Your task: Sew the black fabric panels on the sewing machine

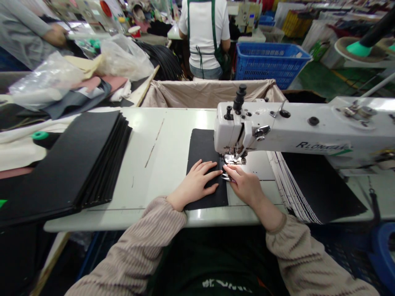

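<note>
A black rectangular panel [202, 146] lies flat on the pale sewing table, its right edge at the needle area of a white sewing machine [293, 127]. My left hand [200, 183] rests on the panel with fingers spread, holding nothing. Close to the lit presser foot [236, 158], my right hand [245, 185] is closed around small thread snips [226, 177]. The blades point left from under the fingers, over the panel's right edge. The palm hides most of the snips' handles.
Stacks of black panels stand left [95, 152] and right [321, 185] on the table [154, 164]. Behind the table sit a fabric-lined bin [210, 92] and a blue crate [268, 61]. Plastic bags and scraps [89, 78] lie at back left. Another person [203, 37] works beyond.
</note>
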`<state>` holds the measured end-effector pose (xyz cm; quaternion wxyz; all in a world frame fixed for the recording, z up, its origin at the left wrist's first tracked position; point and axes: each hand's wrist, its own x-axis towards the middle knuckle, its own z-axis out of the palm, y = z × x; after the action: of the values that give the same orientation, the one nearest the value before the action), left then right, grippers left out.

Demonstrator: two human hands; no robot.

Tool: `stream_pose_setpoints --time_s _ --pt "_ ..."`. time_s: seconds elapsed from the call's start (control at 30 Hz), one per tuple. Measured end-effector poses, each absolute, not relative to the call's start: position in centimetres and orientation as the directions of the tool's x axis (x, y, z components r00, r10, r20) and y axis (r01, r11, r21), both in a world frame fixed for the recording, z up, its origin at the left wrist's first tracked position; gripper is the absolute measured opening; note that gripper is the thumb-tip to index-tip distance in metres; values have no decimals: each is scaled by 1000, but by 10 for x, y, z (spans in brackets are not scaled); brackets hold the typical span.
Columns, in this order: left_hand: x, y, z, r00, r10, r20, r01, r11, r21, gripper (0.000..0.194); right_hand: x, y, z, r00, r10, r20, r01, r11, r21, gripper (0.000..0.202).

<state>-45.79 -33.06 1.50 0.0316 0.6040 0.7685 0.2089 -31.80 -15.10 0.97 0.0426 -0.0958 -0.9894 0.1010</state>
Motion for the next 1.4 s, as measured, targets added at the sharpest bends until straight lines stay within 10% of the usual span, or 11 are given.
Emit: stream_pose_setpoints --time_s 1.4 --pt "-465 -318 3 -408 895 178 885 340 318 48 -317 -149 3 -973 188 131 160 967 -198 51"
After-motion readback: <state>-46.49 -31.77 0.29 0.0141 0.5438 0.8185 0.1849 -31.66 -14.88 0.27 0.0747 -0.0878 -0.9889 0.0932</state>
